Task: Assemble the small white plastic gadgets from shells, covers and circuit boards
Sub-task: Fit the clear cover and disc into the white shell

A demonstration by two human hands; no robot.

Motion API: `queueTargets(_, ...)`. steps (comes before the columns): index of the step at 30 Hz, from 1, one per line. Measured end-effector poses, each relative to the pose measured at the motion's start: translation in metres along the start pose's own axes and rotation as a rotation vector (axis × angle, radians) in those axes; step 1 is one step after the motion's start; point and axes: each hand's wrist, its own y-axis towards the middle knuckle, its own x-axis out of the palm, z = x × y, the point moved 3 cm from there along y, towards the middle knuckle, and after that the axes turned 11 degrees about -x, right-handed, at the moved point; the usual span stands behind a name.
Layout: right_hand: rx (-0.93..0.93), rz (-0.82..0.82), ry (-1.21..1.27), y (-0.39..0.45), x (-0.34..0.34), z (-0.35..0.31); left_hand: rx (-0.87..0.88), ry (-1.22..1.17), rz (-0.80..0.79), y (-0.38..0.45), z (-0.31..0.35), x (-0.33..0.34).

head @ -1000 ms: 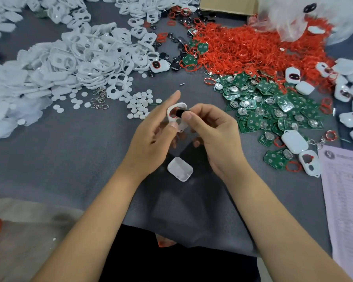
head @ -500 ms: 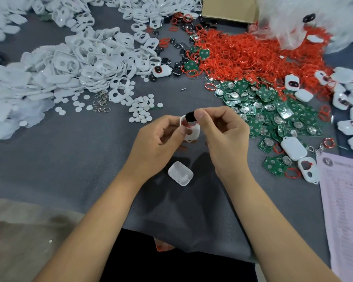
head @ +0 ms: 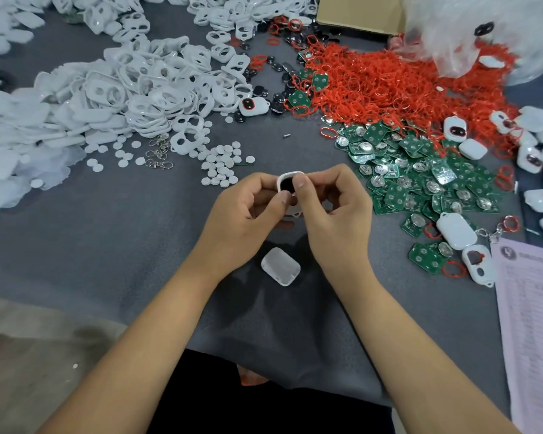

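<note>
Gripping one white cover (head: 290, 180) between both hands above the grey mat (head: 107, 245): left hand (head: 245, 214) curled round its left edge, thumb on the face; right hand (head: 336, 211) curled round the right edge, thumb pressing a black insert (head: 286, 184) seated in the cover's upper opening. Held up off the mat, tilted toward the camera, lower part hidden behind the thumbs.

Lying just below the wrists, between them: a white shell (head: 280, 266), hollow side down, touching neither hand.

Spread to the right: green boards (head: 420, 177), near the right hand but apart from it. Heaped behind them: red rings (head: 389, 83). Piled upper left: more white covers (head: 145, 89), with small white discs (head: 220, 167) and metal clasps (head: 159, 155) scattered in front. Resting at the right edge: a printed sheet (head: 533, 324), with finished gadgets (head: 456, 230) just beside it.
</note>
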Motion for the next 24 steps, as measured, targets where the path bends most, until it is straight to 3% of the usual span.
queueTargets(9, 0.108, -0.169, 0.090, 0.0028, 0.0001, 0.0052, 0.010, 0.001, 0.040, -0.0028, 0.0013, -0.0016)
queueTargets(17, 0.109, -0.221, 0.129, 0.0013, 0.0027, 0.0040, 0.035, 0.024, 0.124, -0.0006, -0.0009, -0.0033)
queueTargets(24, 0.219, -0.257, 0.216, 0.0026, 0.0024, 0.0089, 0.074, 0.129, 0.181, -0.0021, -0.0018, -0.0032)
